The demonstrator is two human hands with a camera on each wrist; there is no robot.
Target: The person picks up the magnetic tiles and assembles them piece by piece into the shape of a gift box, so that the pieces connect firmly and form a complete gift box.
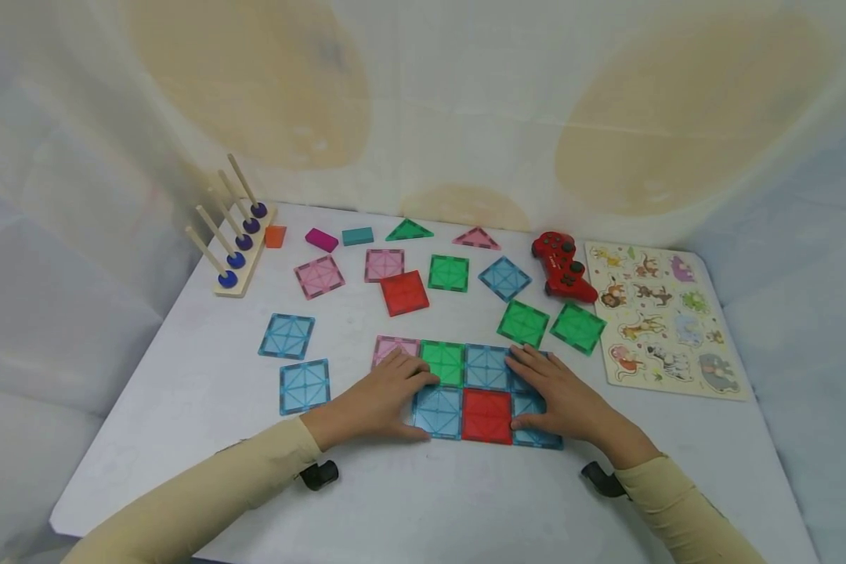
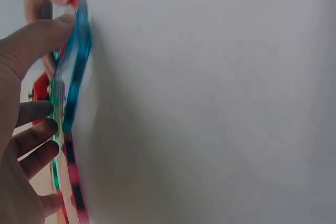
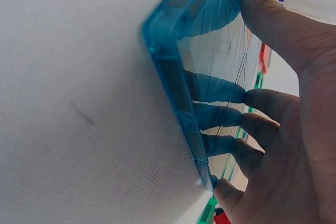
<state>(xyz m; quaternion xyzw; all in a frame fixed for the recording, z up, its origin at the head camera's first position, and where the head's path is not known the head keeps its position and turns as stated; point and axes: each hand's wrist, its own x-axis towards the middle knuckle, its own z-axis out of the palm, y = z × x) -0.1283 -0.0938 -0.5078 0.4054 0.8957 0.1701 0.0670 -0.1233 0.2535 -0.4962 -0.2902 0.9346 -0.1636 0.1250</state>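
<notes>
Flat translucent magnetic tiles lie edge to edge in two rows in front of me. The far row shows a pink tile (image 1: 393, 346), a green tile (image 1: 442, 363) and blue tiles (image 1: 486, 366); the near row shows a blue tile (image 1: 439, 413), a red tile (image 1: 487, 416) and another blue tile (image 1: 546, 439). My left hand (image 1: 381, 395) rests at the left side, covering part of the pink tile, its fingers spread. On the right end, my right hand (image 1: 567, 395) touches the blue tiles with spread fingers, seen through a blue tile (image 3: 210, 82) in the right wrist view.
Loose tiles lie beyond the rows, among them a red tile (image 1: 405, 294) and a green tile (image 1: 579, 327). Blue tiles (image 1: 305, 387) lie left. A wooden peg stand (image 1: 243, 262) stands back left. Right are a red game controller (image 1: 562, 266) and an animal puzzle board (image 1: 666, 321).
</notes>
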